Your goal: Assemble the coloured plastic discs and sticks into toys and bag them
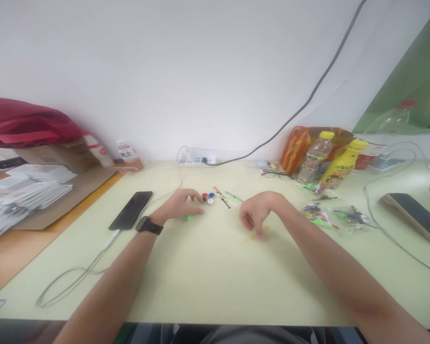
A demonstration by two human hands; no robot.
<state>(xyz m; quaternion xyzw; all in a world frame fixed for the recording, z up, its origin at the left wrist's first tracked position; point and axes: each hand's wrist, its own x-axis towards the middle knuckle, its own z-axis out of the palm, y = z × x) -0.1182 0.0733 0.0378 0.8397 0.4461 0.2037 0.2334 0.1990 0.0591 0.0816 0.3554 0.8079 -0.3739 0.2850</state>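
Note:
My left hand (182, 203) rests on the table with thumb and fingers apart and nothing between them. Just under its thumb lies a small bright green piece (189, 218). Beyond its fingertips sit several small round discs, among them a red disc (204, 195), a blue disc (211, 195) and a white disc (210, 201). My right hand (258, 210) is bent down with curled fingers, its fingertips on a small, thin yellow piece (251, 237) that is blurred. Between the hands lie thin sticks, including a black stick (225, 203) and a red one (217, 190).
On the left are a black phone (132, 210) with a cable and stacked white trays (39, 191). Bags of small coloured parts (351, 217) lie at right, near a yellow bottle (344, 165), a clear bottle (315, 157), glasses (276, 174) and another phone (419, 215).

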